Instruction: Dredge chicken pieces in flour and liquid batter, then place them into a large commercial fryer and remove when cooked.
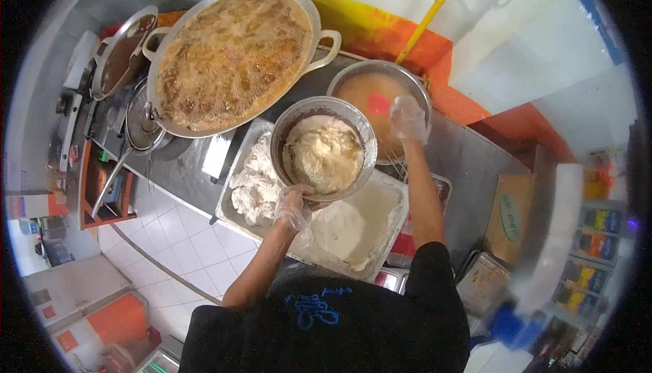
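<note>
In a clear plastic glove, my left hand [294, 207] grips the near rim of a round metal bowl [368, 169] holding a pale, wet, floury mixture [323, 154]. The bowl is over a rectangular metal tray [400, 197] with lumpy flour-coated pieces [254, 182] at left and loose flour [344, 230] at right. My right hand [408, 118], also gloved, is over a larger metal bowl [427, 103] of cloudy orange-brown liquid. A red object [378, 103] shows beside its fingers; whether the hand holds it is unclear.
A large two-handled pan [315, 11] of bubbling oil stands at the upper left. Beside it are a long-handled strainer [137, 123] and a pan of dark brown contents [122, 57]. A yellow pipe [430, 14] rises behind the liquid bowl. A cardboard box [504, 215] stands at right.
</note>
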Action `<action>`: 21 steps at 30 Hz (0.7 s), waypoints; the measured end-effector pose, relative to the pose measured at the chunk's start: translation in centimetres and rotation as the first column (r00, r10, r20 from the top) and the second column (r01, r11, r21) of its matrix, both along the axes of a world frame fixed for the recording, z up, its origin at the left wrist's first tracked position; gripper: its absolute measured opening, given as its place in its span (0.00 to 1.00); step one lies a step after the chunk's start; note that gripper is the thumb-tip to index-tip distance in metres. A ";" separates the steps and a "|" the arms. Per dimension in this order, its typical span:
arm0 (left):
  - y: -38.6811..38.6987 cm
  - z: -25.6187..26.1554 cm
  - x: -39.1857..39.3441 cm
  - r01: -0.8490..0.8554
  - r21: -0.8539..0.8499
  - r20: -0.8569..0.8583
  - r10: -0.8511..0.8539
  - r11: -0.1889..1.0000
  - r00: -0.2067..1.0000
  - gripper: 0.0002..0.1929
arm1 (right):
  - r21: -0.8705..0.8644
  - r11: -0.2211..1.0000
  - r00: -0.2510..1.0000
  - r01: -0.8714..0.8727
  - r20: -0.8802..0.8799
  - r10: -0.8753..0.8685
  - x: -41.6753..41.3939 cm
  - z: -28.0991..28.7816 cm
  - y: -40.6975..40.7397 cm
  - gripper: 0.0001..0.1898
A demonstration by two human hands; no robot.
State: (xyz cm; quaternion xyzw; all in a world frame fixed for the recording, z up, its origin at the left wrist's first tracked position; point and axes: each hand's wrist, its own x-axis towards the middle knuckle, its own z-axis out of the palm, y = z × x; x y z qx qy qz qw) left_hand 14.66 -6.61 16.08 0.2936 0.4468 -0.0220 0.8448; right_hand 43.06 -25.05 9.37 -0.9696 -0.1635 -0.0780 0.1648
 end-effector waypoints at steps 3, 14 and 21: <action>0.1 0.2 -0.4 0.021 0.025 0.041 -0.022 0.999 0.999 0.06 | 0.124 0.992 0.992 -0.020 0.128 0.004 -0.4 -4.6 -0.1 0.13; 0.8 0.2 -0.7 0.028 0.005 0.056 -0.029 1.000 0.998 0.12 | 0.592 0.804 0.865 0.062 -0.434 0.253 0.6 5.1 -1.4 0.08; 1.0 0.5 -1.5 0.181 0.019 0.087 -0.182 0.983 0.979 0.19 | 0.280 0.838 0.881 -0.468 0.075 0.467 -10.0 15.7 0.6 0.08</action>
